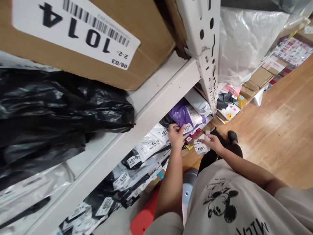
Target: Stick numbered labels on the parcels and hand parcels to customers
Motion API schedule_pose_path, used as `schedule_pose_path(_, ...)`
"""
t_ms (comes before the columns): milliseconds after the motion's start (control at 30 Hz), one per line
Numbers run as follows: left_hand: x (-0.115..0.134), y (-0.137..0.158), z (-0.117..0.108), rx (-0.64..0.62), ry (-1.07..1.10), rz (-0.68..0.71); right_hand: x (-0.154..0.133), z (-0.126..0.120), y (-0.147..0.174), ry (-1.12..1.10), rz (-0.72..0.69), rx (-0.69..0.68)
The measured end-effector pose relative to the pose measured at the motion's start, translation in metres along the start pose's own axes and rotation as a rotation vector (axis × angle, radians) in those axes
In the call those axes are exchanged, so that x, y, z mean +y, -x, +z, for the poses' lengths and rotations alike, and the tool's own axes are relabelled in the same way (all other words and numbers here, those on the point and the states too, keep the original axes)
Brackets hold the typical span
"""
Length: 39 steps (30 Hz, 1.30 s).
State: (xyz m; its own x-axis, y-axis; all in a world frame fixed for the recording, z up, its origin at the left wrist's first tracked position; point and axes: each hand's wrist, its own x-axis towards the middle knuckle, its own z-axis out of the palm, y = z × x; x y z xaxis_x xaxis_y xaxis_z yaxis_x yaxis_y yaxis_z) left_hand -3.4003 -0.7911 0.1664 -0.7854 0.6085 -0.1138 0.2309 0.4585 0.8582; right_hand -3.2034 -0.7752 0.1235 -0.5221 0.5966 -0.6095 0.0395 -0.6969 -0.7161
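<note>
On the shelf lies a purple plastic mailer parcel (182,112) with a white number label (188,128) reading 4021 at its near edge. My left hand (176,137) is at that edge, thumb and finger closed at the label's left side. My right hand (214,143) pinches a strip of number labels (201,148), one of which reads 4005. The strip hangs just right of the purple parcel, apart from it. Left of my left hand lie white parcels (150,145) labelled 4014 and 4017. The fingertips of my left hand are partly hidden.
A white shelf beam (117,151) runs diagonally above the labelled parcels, meeting a perforated post (207,62). Over it sit a carton (151,62) marked 1014 and a black plastic bag (61,111). A red stool-like object (145,213) stands low beside my left arm. Wooden floor (281,137) extends right.
</note>
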Motion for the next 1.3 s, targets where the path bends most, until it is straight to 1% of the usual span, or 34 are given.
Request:
schedule_pose_path(100, 0.0, 0.002, -0.001, -0.019, -0.033, 0.03, -0.006, -0.006, 0.003, -0.028, -0.04, -0.066)
schedule_pose_path(133, 0.001, 0.005, -0.002, 0.005, -0.07, 0.068, -0.007, -0.009, 0.005, -0.037, -0.051, -0.086)
schedule_pose_path(200, 0.007, 0.017, -0.005, 0.139, -0.179, 0.2, -0.009, -0.014, 0.011, -0.051, -0.066, -0.119)
schedule_pose_path(267, 0.016, 0.038, -0.008, 0.294, -0.255, 0.375, -0.009, -0.019, 0.018, -0.061, -0.077, -0.143)
schedule_pose_path(300, 0.021, 0.051, -0.009, 0.314, -0.257, 0.459, -0.01, -0.022, 0.021, -0.068, -0.083, -0.159)
schedule_pose_path(333, 0.026, 0.065, -0.01, 0.275, -0.239, 0.527, -0.011, -0.024, 0.024, -0.078, -0.09, -0.178)
schedule_pose_path(367, 0.029, 0.079, -0.01, 0.184, -0.209, 0.566, -0.012, -0.027, 0.027, -0.089, -0.098, -0.2)
schedule_pose_path(400, 0.032, 0.092, -0.009, 0.066, -0.175, 0.562, -0.013, -0.029, 0.03, -0.101, -0.108, -0.22)
schedule_pose_path(433, 0.033, 0.104, -0.008, -0.061, -0.132, 0.511, -0.014, -0.03, 0.032, -0.11, -0.118, -0.238)
schedule_pose_path(467, 0.032, 0.113, -0.007, -0.179, -0.082, 0.415, -0.016, -0.032, 0.034, -0.112, -0.128, -0.25)
schedule_pose_path(500, 0.031, 0.121, -0.005, -0.272, -0.027, 0.291, -0.017, -0.033, 0.035, -0.103, -0.138, -0.256)
schedule_pose_path(533, 0.029, 0.126, -0.003, -0.337, 0.028, 0.163, -0.019, -0.034, 0.036, -0.085, -0.157, -0.254)
schedule_pose_path(567, 0.027, 0.129, 0.0, -0.376, 0.074, 0.055, -0.02, -0.035, 0.037, -0.063, -0.188, -0.241)
schedule_pose_path(600, 0.026, 0.131, 0.002, -0.393, 0.105, -0.017, -0.022, -0.035, 0.037, -0.04, -0.232, -0.216)
schedule_pose_path(633, 0.026, 0.131, 0.004, -0.393, 0.115, -0.047, -0.023, -0.035, 0.038, -0.021, -0.284, -0.183)
schedule_pose_path(667, 0.026, 0.131, 0.006, -0.383, 0.109, -0.04, -0.025, -0.035, 0.038, -0.008, -0.333, -0.147)
schedule_pose_path(733, 0.03, 0.13, 0.011, -0.362, 0.082, 0.026, -0.027, -0.036, 0.038, 0.001, -0.393, -0.088)
schedule_pose_path(900, 0.044, 0.124, 0.026, -0.348, 0.064, 0.143, -0.041, -0.042, 0.038, 0.075, -0.436, 0.012)
schedule_pose_path(967, 0.048, 0.12, 0.032, -0.332, 0.086, 0.166, -0.048, -0.045, 0.039, 0.117, -0.449, 0.016)
schedule_pose_path(1033, 0.053, 0.117, 0.036, -0.342, 0.094, 0.172, -0.055, -0.047, 0.04, 0.098, -0.446, 0.002)
schedule_pose_path(1100, 0.061, 0.113, 0.038, -0.366, 0.039, 0.207, -0.059, -0.046, 0.04, 0.018, -0.427, -0.007)
schedule_pose_path(1133, 0.068, 0.109, 0.039, -0.371, -0.016, 0.261, -0.06, -0.045, 0.04, -0.025, -0.413, -0.006)
schedule_pose_path(1200, 0.084, 0.097, 0.04, -0.376, -0.143, 0.448, -0.062, -0.044, 0.039, -0.084, -0.382, 0.011)
schedule_pose_path(1300, 0.113, 0.062, 0.045, -0.311, -0.302, 0.748, -0.065, -0.043, 0.034, -0.121, -0.346, 0.05)
